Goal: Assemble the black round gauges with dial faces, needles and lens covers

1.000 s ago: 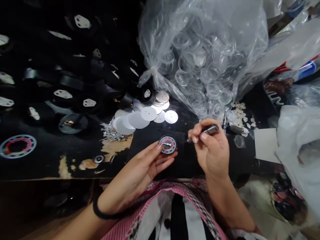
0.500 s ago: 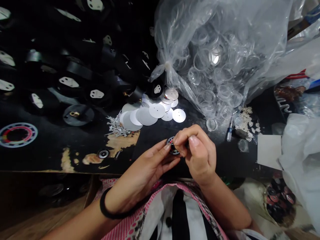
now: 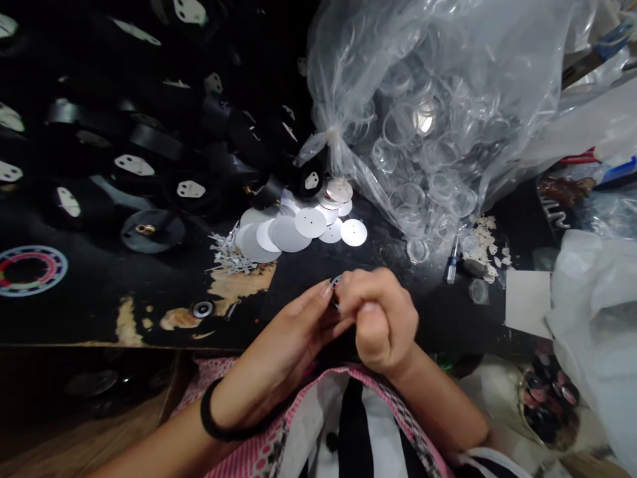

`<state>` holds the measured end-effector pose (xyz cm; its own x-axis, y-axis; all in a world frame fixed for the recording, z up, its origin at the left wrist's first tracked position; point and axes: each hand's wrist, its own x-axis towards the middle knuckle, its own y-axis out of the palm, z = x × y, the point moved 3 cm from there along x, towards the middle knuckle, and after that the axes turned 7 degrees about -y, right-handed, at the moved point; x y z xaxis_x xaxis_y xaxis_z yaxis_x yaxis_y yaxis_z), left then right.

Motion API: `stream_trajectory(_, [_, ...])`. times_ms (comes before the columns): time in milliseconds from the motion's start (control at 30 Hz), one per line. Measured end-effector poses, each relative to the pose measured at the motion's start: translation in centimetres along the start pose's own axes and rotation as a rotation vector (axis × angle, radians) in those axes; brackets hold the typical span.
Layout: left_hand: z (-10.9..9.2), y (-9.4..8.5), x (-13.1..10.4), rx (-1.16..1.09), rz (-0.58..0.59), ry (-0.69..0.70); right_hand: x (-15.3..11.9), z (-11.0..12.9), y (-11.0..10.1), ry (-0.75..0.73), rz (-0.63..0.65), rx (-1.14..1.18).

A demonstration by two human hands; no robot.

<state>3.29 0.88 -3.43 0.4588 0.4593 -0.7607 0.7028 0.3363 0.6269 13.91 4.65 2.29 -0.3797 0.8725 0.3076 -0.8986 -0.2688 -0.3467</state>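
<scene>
Close to the table's front edge, my left hand point(image 3: 303, 315) grips a small round gauge point(image 3: 335, 292) with a black dial; only a sliver of its rim shows. My right hand point(image 3: 385, 318) is closed in a fist over the gauge and covers most of it. Whatever its fingers hold, if anything, is hidden. Beyond my hands lie grey and silver discs point(image 3: 290, 235), some with two small holes. A pile of thin pale pointers point(image 3: 231, 252) lies to their left.
A clear plastic bag point(image 3: 348, 66) of transparent round covers stands at the back. Black round housings point(image 3: 154, 229) crowd the left. Towards the right are a small screwdriver point(image 3: 452, 265), small pale parts point(image 3: 485, 242) and a white card point(image 3: 528, 302). A jar of dark pieces point(image 3: 552, 401) stands lower right.
My right hand has turned and closed further over the gauge, now hiding most of the dial. My left hand stays nearly in place. The view has shifted slightly.
</scene>
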Motion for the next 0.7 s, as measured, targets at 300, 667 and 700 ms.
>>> stream_trajectory(300, [-0.1,0.0,-0.3,-0.015,0.036,0.032,-0.1,1.7,-0.6,-0.131,-0.270,0.276])
stream_trajectory(667, [-0.2,-1.2,0.3,-0.062,-0.088,0.006,-2.8,-3.1,-8.6,0.093,-0.663,0.005])
stream_trajectory(700, [-0.5,-1.3,0.3,-0.051,-0.097,0.043,-3.6,-4.1,-9.8,0.132,-0.667,-0.058])
